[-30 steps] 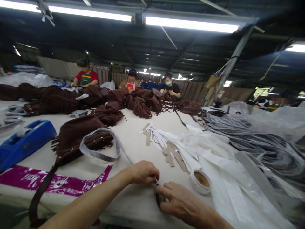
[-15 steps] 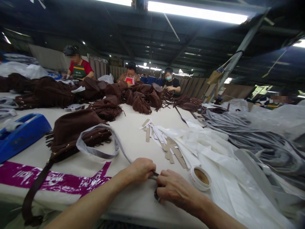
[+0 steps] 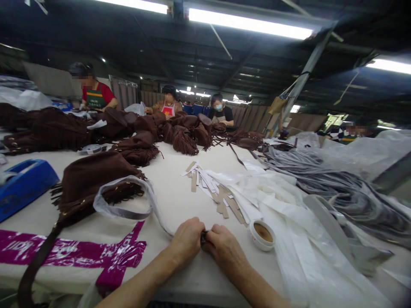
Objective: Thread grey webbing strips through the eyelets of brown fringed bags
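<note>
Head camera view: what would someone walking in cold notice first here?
Probably the heap of brown fringed bags across the far side of the table, with a nearer bag lying at the left. Then, at the near edge, the left hand and right hand pinch together on the end of a plastic-sleeved strap that loops back to that bag. A bright blue tape dispenser sits far left.

A long pale worktable runs from near to far. Bright tube lights hang under a dark beamed roof. A slanted metal post rises at right, and ribbed wall panels stand far behind it.
</note>
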`<action>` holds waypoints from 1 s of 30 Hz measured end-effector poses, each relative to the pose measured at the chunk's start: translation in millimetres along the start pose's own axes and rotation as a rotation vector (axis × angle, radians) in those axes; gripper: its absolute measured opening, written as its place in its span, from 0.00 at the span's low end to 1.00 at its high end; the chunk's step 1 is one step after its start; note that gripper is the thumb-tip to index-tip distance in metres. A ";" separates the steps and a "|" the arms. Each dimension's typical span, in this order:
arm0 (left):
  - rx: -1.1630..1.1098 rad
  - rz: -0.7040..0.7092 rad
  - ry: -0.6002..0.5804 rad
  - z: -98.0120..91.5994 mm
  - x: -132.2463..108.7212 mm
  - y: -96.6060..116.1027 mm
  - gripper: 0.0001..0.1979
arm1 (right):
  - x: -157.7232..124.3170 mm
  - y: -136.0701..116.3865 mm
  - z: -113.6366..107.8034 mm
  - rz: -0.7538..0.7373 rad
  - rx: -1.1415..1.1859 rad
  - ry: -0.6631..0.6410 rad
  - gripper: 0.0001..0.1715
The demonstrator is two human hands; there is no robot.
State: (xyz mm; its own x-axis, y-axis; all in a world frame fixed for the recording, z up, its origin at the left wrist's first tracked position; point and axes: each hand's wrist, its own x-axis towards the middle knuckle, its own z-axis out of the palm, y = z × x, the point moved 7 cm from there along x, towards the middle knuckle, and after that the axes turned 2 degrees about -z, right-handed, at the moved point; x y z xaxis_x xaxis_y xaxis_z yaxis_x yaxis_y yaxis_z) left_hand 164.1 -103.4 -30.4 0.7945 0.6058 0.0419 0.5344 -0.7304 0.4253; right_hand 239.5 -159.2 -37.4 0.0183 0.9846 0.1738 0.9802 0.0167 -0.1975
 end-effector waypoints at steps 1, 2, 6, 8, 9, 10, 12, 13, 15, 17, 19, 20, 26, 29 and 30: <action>-0.019 -0.005 0.004 -0.9 -1.3 -0.3 0.13 | 0.4 -0.9 -1.6 0.045 0.009 0.003 0.02; -0.050 -0.004 0.011 -1.9 -2.5 -0.7 0.13 | 1.0 -1.5 -3.3 0.085 0.011 0.003 0.03; -0.182 0.002 0.053 -6.7 -3.9 -3.1 0.10 | 3.5 -0.6 -8.3 0.175 0.010 -0.046 0.09; -0.184 -0.079 0.059 -6.8 -1.9 -7.7 0.07 | 4.4 0.0 -10.2 0.143 0.027 -0.092 0.09; -0.175 -0.129 0.057 -6.0 -0.8 -9.6 0.07 | 4.6 -0.3 -11.5 0.111 0.039 -0.114 0.10; -0.166 -0.176 0.053 -4.9 0.1 -10.6 0.07 | 4.7 -0.8 -13.2 0.078 0.049 -0.133 0.11; -0.142 -0.247 0.057 -2.6 1.1 -9.5 0.09 | 4.9 -2.2 -17.9 0.027 0.063 -0.159 0.16; -0.128 -0.269 0.067 -1.4 1.3 -7.7 0.10 | 5.3 -2.9 -20.7 0.013 0.074 -0.168 0.18; -0.088 -0.307 0.088 1.0 1.1 -4.2 0.11 | 6.8 -5.1 -27.0 -0.016 0.125 -0.181 0.20; -0.049 -0.309 0.102 2.9 1.7 -0.5 0.12 | 8.1 -7.3 -32.4 -0.061 0.202 -0.207 0.19; -0.026 -0.274 0.101 3.4 3.7 1.6 0.11 | 8.7 -6.8 -37.8 -0.119 0.253 -0.224 0.19; -0.022 -0.245 0.098 2.8 5.1 1.8 0.11 | 8.7 -5.4 -41.0 -0.157 0.259 -0.217 0.19; -0.048 0.007 0.053 -4.7 11.9 1.0 0.12 | 1.1 -7.8 -45.9 -0.611 -0.096 -0.179 0.20; -0.043 0.087 0.040 -4.3 13.8 2.1 0.12 | 0.4 -14.3 -40.3 -0.767 -0.341 -0.150 0.13; -0.038 0.102 0.039 -3.4 14.4 2.5 0.12 | 0.4 -17.2 -38.6 -0.804 -0.385 -0.139 0.11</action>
State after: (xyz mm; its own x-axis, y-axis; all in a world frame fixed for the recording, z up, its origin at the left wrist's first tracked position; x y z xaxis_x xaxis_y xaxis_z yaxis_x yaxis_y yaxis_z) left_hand 175.8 -95.4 -25.6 0.8323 0.5408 0.1213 0.4392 -0.7771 0.4508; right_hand 230.3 -165.7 3.4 -0.7004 0.7137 -0.0034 0.6858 0.6743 0.2739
